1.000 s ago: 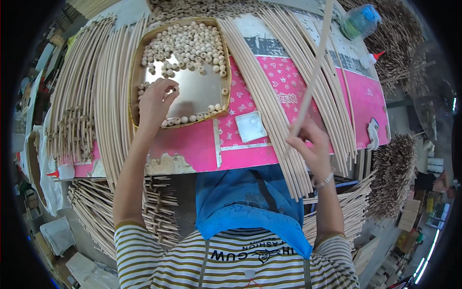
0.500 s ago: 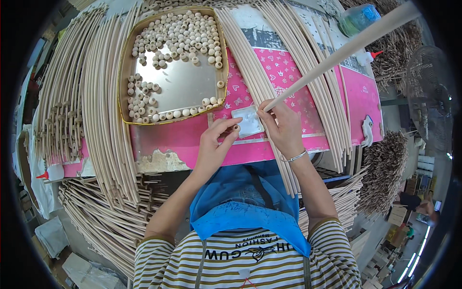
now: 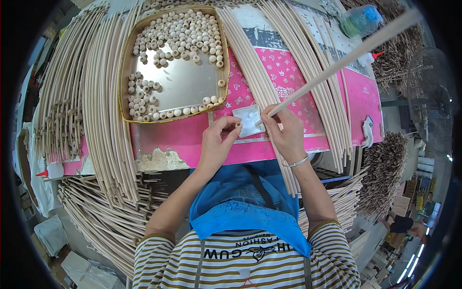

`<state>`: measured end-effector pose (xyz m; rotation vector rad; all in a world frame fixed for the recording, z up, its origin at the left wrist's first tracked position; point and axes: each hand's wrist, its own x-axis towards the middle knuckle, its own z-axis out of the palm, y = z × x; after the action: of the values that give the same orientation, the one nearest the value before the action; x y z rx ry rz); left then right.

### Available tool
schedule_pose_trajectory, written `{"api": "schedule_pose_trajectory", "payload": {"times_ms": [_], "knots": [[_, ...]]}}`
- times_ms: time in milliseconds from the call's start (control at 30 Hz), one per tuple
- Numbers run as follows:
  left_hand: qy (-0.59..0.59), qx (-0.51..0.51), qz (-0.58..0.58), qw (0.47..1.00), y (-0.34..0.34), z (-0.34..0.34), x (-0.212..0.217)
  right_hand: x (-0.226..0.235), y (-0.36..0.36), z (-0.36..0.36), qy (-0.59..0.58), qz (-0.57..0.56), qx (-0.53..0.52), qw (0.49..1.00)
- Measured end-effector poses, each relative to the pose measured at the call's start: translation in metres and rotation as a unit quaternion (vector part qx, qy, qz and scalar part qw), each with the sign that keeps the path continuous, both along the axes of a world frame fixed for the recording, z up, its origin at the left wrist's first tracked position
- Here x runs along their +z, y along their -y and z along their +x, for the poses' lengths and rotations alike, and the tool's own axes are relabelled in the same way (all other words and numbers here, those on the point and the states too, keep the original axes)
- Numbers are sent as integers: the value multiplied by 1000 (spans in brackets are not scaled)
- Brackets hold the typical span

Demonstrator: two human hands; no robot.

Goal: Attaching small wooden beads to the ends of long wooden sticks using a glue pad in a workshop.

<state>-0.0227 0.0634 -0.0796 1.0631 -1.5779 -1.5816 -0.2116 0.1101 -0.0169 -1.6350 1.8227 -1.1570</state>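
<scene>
A round wooden bead with a hole (image 3: pixel 238 125) is pinched between the thumb and forefinger of my left hand (image 3: pixel 219 140). My right hand (image 3: pixel 286 132) is closed round a long wooden rod (image 3: pixel 332 67) near its lower end. The rod slants up to the far right. Its near tip points down over a small white square tray (image 3: pixel 248 117), which lies on the pink tabletop between my hands. Bead and rod are apart. In front of my left hand stands a shallow yellow-rimmed tin (image 3: pixel 172 121) with many loose wooden beads (image 3: pixel 185 33) in it.
Bundles of wooden rods lie on the table left (image 3: pixel 108 101), in the middle (image 3: pixel 250 72) and right (image 3: pixel 313 72). A red-tipped glue bottle (image 3: pixel 368 58) and a green-blue plastic container (image 3: pixel 361 20) stand far right. A fan (image 3: pixel 428 91) is beyond the right edge.
The near end of the rod has come over the white tray as my right hand tilts it. My left hand's fingers have closed in more around the bead.
</scene>
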Motion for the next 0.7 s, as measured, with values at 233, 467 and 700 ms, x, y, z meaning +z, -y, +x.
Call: {"api": "schedule_pose_trajectory", "payload": {"times_ms": [233, 467, 700], "knots": [[-79, -9, 91, 993, 5, -4, 12, 2, -5, -18, 186, -64, -61, 978], [-152, -21, 196, 969, 2, -11, 19, 16, -16, -7, 251, -102, -70, 960], [-159, -35, 219, 962, -2, -10, 28, 8, -20, -1, 277, -126, -66, 950]]}}
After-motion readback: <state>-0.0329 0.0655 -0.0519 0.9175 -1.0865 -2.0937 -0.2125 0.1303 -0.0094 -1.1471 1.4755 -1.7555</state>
